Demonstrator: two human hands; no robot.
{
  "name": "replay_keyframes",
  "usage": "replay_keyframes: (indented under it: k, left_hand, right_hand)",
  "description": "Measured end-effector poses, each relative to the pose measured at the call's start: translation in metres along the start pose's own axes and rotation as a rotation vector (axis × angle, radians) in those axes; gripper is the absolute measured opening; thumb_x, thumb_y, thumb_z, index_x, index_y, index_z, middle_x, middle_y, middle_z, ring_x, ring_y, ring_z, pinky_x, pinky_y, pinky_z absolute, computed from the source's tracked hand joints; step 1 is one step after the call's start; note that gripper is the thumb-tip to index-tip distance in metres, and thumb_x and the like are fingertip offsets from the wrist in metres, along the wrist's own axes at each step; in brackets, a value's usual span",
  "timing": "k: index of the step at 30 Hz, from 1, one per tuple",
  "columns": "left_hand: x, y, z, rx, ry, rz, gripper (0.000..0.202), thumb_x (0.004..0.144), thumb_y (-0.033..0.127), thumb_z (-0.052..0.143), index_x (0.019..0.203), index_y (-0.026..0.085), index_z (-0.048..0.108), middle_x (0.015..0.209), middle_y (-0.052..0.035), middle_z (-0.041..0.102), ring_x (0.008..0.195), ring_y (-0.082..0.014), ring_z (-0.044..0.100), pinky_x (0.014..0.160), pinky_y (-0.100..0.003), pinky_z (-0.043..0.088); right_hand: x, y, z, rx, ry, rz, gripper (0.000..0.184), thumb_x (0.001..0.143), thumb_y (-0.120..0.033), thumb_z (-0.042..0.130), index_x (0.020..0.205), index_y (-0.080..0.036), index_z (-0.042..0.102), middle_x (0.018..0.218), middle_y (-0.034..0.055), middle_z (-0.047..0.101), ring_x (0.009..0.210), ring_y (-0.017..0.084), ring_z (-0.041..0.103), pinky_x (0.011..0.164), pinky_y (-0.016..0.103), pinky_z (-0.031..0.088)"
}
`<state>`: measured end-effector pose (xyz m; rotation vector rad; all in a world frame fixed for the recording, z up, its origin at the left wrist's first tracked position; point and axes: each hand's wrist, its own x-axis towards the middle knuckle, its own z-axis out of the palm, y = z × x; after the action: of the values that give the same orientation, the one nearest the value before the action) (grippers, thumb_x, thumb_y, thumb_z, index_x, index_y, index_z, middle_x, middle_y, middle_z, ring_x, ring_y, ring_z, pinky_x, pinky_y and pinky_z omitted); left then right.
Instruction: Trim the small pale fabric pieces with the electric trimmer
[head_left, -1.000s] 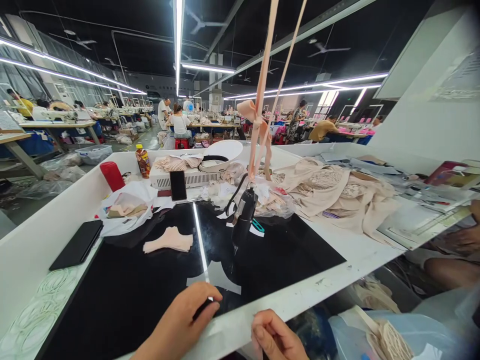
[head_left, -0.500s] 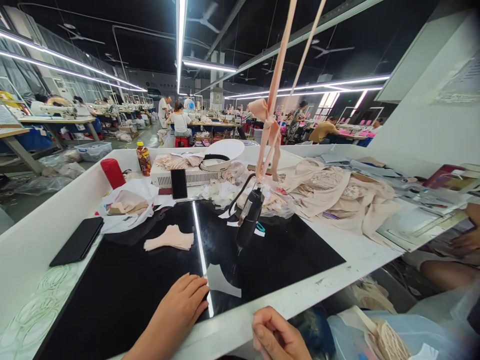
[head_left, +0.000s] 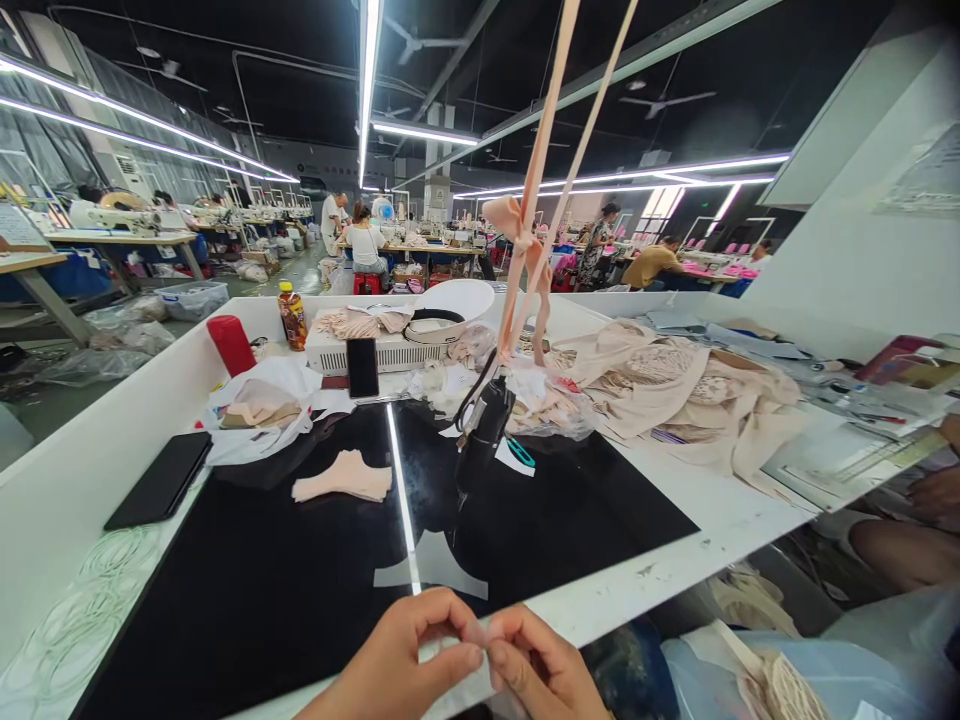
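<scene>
Your left hand (head_left: 409, 660) and right hand (head_left: 544, 670) meet fingertip to fingertip at near edge of counter (head_left: 675, 570), pinching something small between them; item itself too hidden to identify. Translucent cut piece (head_left: 435, 565) lies just beyond on black mat (head_left: 247, 570): judged thin, limp, light, likely slippery on glossy mat; take by edge or corner. Hanging black tool (head_left: 484, 425) further out. Bottle (head_left: 292, 315) label unreadable; no legible writing.
</scene>
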<state>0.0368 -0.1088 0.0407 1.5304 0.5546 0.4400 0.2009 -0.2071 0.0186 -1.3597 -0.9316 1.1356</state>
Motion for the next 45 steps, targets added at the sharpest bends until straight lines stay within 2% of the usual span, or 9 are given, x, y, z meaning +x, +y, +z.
replay_keyframes:
  k: [3,6,11,14,17,21,25,35,45]
  left_hand:
    - [0.005,-0.002,-0.001,-0.114,0.016,-0.124,0.03,0.086,0.045,0.071,0.079,0.018,0.059,0.075,-0.0034,0.068,0.07,-0.0177,0.064,0.071,-0.028,0.049]
    - [0.01,-0.004,-0.008,-0.08,0.058,-0.172,0.032,0.087,0.048,0.068,0.08,0.019,0.055,0.064,0.0004,0.064,0.05,-0.0113,0.054,0.054,-0.023,0.042]
    - [0.021,-0.006,-0.021,-0.052,0.102,-0.169,0.036,0.087,0.053,0.064,0.082,0.019,0.054,0.062,0.0039,0.058,0.04,-0.007,0.039,0.04,-0.019,0.035]
    - [0.026,-0.008,-0.028,0.007,0.158,-0.16,0.031,0.087,0.049,0.064,0.091,0.019,0.058,0.07,0.0036,0.057,0.048,-0.0093,0.046,0.041,-0.019,0.04]
    - [0.031,-0.011,-0.038,0.158,0.23,-0.135,0.024,0.09,0.04,0.06,0.104,0.021,0.059,0.079,0.0031,0.059,0.058,-0.0125,0.054,0.044,-0.02,0.043]
    - [0.034,-0.022,-0.05,0.58,0.327,-0.06,0.008,0.095,0.024,0.055,0.104,0.024,0.057,0.081,0.0057,0.063,0.064,-0.0117,0.058,0.059,-0.021,0.043]
    - [0.032,-0.033,-0.054,1.005,0.324,0.025,0.007,0.1,0.021,0.055,0.094,0.023,0.055,0.078,0.0066,0.064,0.062,-0.0127,0.06,0.059,-0.023,0.038]
    - [0.031,-0.042,-0.053,1.242,0.282,0.09,0.013,0.103,0.02,0.055,0.091,0.021,0.06,0.086,0.0017,0.067,0.076,-0.0182,0.067,0.064,-0.028,0.041]
    - [0.03,-0.043,-0.053,1.297,0.286,0.099,0.012,0.101,0.018,0.059,0.09,0.022,0.06,0.084,0.0024,0.067,0.075,-0.0181,0.068,0.063,-0.028,0.044]
  right_hand:
    - [0.003,0.006,0.003,0.045,0.062,-0.021,0.051,0.08,-0.072,0.069,0.09,-0.022,0.067,0.064,-0.0033,0.055,0.052,0.01,0.039,0.05,0.022,0.031]
    - [0.007,0.014,0.004,0.098,0.146,-0.068,0.054,0.079,-0.071,0.071,0.108,-0.026,0.065,0.071,-0.0027,0.058,0.056,0.012,0.046,0.051,0.022,0.037]
    - [0.017,0.021,0.002,-0.193,0.174,-0.146,0.041,0.085,-0.065,0.069,0.092,-0.025,0.075,0.073,0.0011,0.063,0.058,0.014,0.051,0.055,0.025,0.041]
    - [0.029,0.022,0.003,-0.341,0.186,-0.27,0.034,0.094,-0.057,0.063,0.087,-0.027,0.078,0.08,0.0041,0.068,0.069,0.019,0.062,0.064,0.026,0.047]
    - [0.041,0.026,0.004,-0.463,0.16,-0.418,0.026,0.102,-0.044,0.056,0.097,-0.028,0.076,0.088,0.0037,0.072,0.082,0.02,0.069,0.075,0.025,0.052]
    - [0.054,0.032,0.008,-0.74,0.168,-0.639,0.024,0.107,-0.033,0.046,0.106,-0.027,0.069,0.091,0.0022,0.073,0.081,0.018,0.071,0.075,0.026,0.054]
    - [0.061,0.033,0.013,-0.958,0.235,-0.777,0.027,0.109,-0.027,0.038,0.108,-0.024,0.065,0.087,0.0023,0.072,0.074,0.019,0.068,0.07,0.03,0.053]
    - [0.067,0.04,0.019,-1.186,0.291,-0.825,0.029,0.109,-0.024,0.034,0.105,-0.022,0.063,0.078,0.0028,0.067,0.067,0.021,0.061,0.064,0.035,0.04]
    - [0.067,0.052,0.013,-1.197,0.188,-0.743,0.018,0.106,-0.019,0.044,0.109,-0.024,0.061,0.083,0.0019,0.065,0.071,0.021,0.06,0.066,0.034,0.038]
